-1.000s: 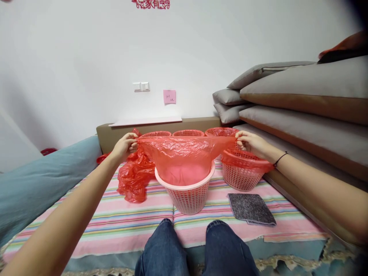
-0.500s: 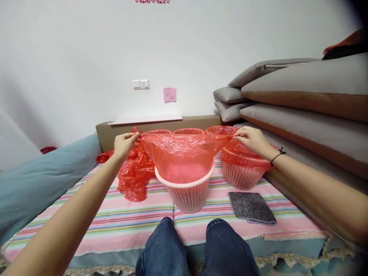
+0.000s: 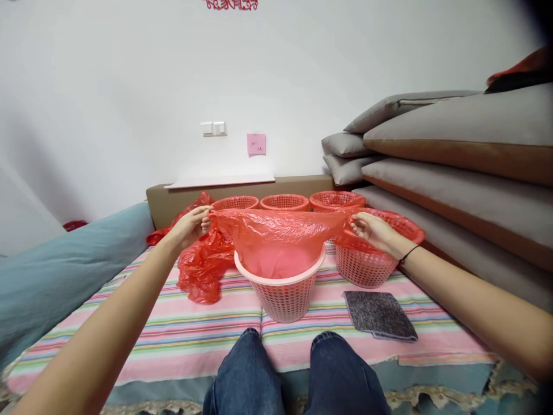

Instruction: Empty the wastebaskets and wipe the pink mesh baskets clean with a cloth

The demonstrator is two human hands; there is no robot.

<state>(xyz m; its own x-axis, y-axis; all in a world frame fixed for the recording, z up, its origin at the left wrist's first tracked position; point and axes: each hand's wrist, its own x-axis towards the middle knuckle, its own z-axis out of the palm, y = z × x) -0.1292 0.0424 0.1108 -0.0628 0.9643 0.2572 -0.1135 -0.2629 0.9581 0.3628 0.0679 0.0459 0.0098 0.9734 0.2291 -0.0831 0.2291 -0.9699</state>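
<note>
A thin red plastic bag is stretched wide between my hands, its lower part hanging down inside a pink perforated basket. My left hand pinches the bag's left upper corner. At the right corner, my right hand grips the plastic with fingers closed, in front of a basket lined with red plastic. The pink basket stands upright on the striped cloth, just beyond my knees.
Crumpled red bags lie left of the basket. Behind stand a left basket, a middle one and a right one. A dark grey folded cloth lies front right, grey cushions are stacked at right.
Both hands have come down slightly with the bag's upper edge, and my right wrist has turned. The bag now sags a little lower over the basket.
</note>
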